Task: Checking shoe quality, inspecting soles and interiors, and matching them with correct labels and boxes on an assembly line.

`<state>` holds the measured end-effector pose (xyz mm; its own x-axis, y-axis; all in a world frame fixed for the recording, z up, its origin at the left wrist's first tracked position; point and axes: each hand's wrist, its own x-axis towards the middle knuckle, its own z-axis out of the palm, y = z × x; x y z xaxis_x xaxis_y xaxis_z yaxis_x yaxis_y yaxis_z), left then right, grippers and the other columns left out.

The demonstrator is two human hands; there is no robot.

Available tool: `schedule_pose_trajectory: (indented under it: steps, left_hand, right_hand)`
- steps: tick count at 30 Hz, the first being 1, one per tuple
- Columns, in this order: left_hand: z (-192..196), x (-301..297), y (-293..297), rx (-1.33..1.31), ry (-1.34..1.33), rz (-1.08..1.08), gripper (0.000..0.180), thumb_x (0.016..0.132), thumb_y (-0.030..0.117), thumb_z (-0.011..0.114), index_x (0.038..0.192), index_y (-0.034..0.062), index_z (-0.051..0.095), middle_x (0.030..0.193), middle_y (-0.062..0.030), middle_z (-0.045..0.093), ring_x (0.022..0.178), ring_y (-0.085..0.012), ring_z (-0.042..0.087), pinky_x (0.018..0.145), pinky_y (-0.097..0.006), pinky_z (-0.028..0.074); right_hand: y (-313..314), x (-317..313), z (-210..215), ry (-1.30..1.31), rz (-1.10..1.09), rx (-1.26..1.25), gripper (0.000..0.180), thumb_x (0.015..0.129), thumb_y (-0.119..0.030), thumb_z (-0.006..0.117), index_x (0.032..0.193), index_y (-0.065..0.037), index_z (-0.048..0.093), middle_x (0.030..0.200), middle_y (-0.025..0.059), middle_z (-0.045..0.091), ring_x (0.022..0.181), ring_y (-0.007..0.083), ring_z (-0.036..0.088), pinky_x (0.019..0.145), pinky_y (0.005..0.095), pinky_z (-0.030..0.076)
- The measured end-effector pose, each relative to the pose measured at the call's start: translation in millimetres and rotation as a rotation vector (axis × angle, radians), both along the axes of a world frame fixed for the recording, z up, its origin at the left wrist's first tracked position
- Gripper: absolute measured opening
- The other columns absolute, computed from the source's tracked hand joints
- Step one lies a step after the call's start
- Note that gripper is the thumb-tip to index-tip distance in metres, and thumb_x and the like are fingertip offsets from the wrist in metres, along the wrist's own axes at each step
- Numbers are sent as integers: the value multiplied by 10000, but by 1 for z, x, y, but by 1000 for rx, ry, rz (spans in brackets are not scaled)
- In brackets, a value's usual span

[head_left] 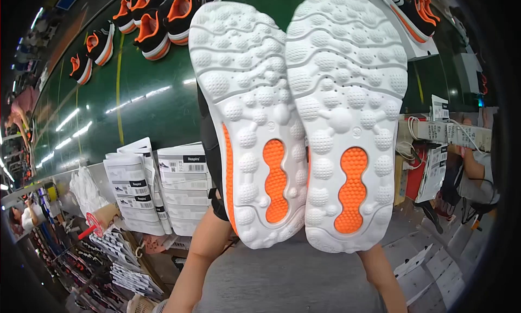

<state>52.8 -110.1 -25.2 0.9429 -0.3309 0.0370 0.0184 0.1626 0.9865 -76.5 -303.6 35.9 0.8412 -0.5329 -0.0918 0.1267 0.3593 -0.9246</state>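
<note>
Two sneakers are held up side by side, toes up, with their soles facing me: the left sneaker [247, 117] and the right sneaker [347, 117]. Both soles are white and knobbly, each with an orange inset near the heel. An orange and black side shows on the left sneaker. Behind that one, my left hand is closed on it, its fingers hidden; my left forearm [198, 253] and a black wristband [219, 209] show below. My right hand holds the other sneaker from behind, fingers also hidden, with only my right wrist [371, 254] and forearm in sight.
Several black-and-orange sneakers [149, 33] stand on the green work surface [157, 109], with another sneaker [415, 12] on a white box at far right. Stacks of printed white sheets [130, 193] line the near edge at left. A white cable [410, 150] hangs at right, near another person's arm [473, 164].
</note>
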Motion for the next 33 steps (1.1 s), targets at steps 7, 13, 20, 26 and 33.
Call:
schedule_pose_trajectory:
  steps: [7, 13, 20, 26, 33]
  left_hand:
    - [-62, 58, 0, 202, -92, -85, 421, 893, 19, 488, 1312, -16, 479, 1258, -176, 566, 1121, -296, 592, 938, -405, 494]
    - [-69, 147, -68, 728, -778, -87, 546, 808, 14, 551, 1349, -29, 488, 1127, -256, 650, 1040, -337, 648, 871, -369, 507]
    - [11, 18, -111, 618, -923, -175, 365, 838, -3, 605, 1203, -20, 589, 1077, -191, 659, 894, -327, 659, 810, -363, 528]
    - [-38, -60, -140, 658, -923, -475, 500, 805, 115, 723, 1257, -2, 546, 1191, -206, 569, 1051, -354, 579, 905, -406, 471]
    - [-36, -82, -137, 908, -888, -871, 659, 720, 134, 776, 1314, 39, 507, 1322, -210, 438, 1154, -416, 491, 945, -472, 432]
  right_hand:
    - [-74, 28, -54, 134, -71, 167, 506, 883, -25, 490, 1384, 8, 426, 1150, 158, 630, 988, 252, 656, 836, 317, 551]
    - [-61, 89, -48, 279, 201, -922, 364, 827, -84, 584, 1170, 35, 600, 1051, 205, 655, 827, 257, 655, 703, 338, 508]
    - [1, -129, -28, 72, -116, -1069, 137, 806, -105, 698, 919, -30, 676, 983, 119, 678, 885, 271, 653, 759, 363, 540]
    - [-13, -228, -75, 679, -512, -1110, 251, 741, -101, 772, 928, -10, 630, 921, 133, 637, 857, 318, 604, 743, 380, 502]
    - [-16, -224, -116, 621, -428, -1372, 359, 754, -74, 729, 1088, -21, 609, 1002, 131, 651, 881, 302, 633, 725, 361, 518]
